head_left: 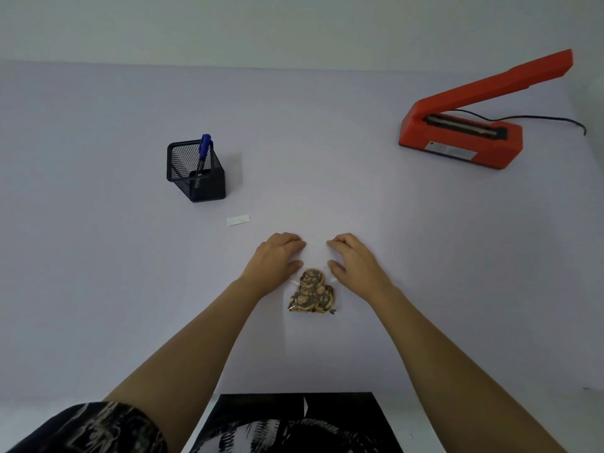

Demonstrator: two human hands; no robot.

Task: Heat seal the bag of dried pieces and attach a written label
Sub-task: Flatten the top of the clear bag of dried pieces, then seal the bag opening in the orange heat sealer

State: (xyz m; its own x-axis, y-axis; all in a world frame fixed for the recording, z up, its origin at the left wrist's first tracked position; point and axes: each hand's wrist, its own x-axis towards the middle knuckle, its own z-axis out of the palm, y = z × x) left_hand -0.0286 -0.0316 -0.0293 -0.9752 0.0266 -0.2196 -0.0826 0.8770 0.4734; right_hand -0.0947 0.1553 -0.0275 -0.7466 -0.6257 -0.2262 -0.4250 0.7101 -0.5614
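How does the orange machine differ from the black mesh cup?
The orange sealer is solid and low, its arm raised; the black mesh holder is see-through and upright. The sealer trails a cord; the holder holds a blue pen. Both stand on the table, untouched.

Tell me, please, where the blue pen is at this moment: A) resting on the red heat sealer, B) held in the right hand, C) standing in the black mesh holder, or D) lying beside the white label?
C: the blue pen stands upright inside the black mesh holder, its cap rising above the rim.
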